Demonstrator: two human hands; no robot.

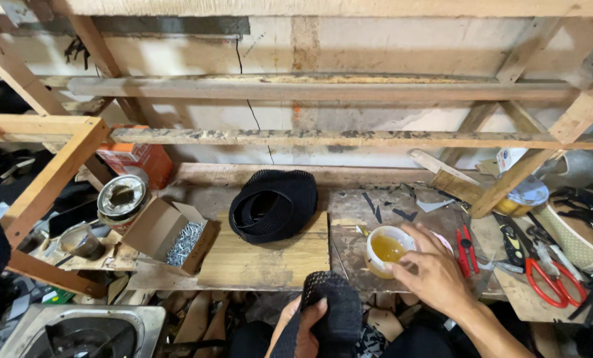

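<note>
Head view: a black knitted piece [333,311] is gripped in the left hand [303,331], held low at the bench's near edge, fingers wrapped round it. The right hand [436,275] is laid on a small white pot of yellow liquid [386,250], fingers loosely curled at its rim (probably to steady it); a closed grasp cannot be confirmed. A second black knitted piece [272,204] is parked mid-bench. Open plank is left between it and the pot; red snips [467,248] and orange scissors [555,278] crowd the right, a nail box [174,235] the left.
</note>
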